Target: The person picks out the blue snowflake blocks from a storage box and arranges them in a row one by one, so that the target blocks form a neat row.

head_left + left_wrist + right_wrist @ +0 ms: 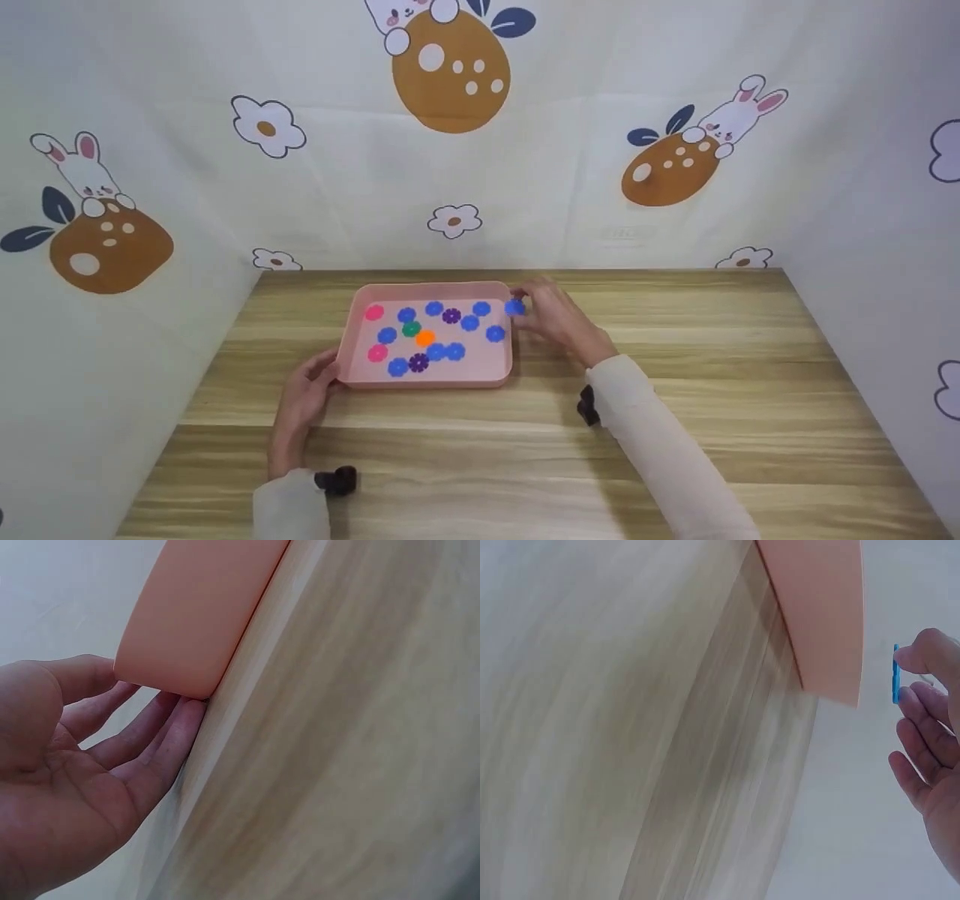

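Flat flower-shaped plastic discs in blue, pink, purple, green and orange lie in a shallow pink tray (429, 383). At the tray's right wall, the right hand (553, 315) pinches a blue flower disc (514, 307) between thumb and finger. In the right wrist view this disc (895, 673) is held edge-on, clear of the tray, while the other fingers hang loosely curved. My left hand (304, 386) holds the tray's near left corner. Its thumb is at the rim and its fingers go round the end wall, as the left wrist view shows.
The tray stands on a wood-grain table (480, 465) toward its back edge. Behind and at both sides hangs a pale cloth (345, 187) printed with rabbits, fruit and flowers. Small black devices (337, 481) sit at both sleeve cuffs.
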The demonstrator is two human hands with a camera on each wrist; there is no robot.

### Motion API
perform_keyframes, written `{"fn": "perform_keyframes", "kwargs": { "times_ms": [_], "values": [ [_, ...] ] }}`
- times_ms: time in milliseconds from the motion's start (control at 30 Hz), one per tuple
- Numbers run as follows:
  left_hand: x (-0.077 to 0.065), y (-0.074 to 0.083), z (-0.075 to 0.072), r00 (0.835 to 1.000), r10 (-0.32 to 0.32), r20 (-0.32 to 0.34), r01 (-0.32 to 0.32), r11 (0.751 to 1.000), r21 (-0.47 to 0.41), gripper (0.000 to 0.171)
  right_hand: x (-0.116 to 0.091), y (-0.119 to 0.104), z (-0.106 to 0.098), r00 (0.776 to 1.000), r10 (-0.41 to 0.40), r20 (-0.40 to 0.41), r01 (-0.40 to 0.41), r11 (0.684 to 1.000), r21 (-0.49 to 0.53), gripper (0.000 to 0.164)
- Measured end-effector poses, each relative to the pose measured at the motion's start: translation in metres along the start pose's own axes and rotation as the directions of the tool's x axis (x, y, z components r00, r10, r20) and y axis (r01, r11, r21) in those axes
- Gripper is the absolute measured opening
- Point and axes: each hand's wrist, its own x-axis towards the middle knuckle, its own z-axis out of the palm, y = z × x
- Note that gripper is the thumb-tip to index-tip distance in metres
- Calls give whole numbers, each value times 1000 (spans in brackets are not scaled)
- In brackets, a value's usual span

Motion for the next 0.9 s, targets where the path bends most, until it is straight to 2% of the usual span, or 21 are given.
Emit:
{"fn": "perform_keyframes", "kwargs": {
  "times_ms": [200, 300, 500, 600, 767, 900],
  "values": [
    [-1, -1, -1, 999, 45, 8, -45, 999, -18, 42, -3, 25, -7, 999, -11, -49, 9, 999, -51, 40],
    [-1, -1, -2, 999, 47, 7, -47, 999, -5, 42, -4, 36, -6, 998, 8, -56, -11, 999, -48, 40],
    [-1, -1, -1, 1000, 28, 6, -28, 1000, 3, 43, -7, 53, 1, 998, 68, -19, -68, 997, -20, 39],
    [-1, -1, -1, 1000, 20, 10, -20, 1000, -8, 43, -9, 58, 5, 997, 73, -1, -73, 997, -30, 39],
    [-1, -1, 0, 1000, 14, 12, -14, 1000, -21, 43, -10, 63, 7, 997, 69, 34, -67, 997, -49, 39],
    [0, -1, -1, 1000, 2, 21, -2, 1000, -25, 43, -8, 60, 3, 993, 99, 70, -97, 995, -23, 43]
  ]
}}
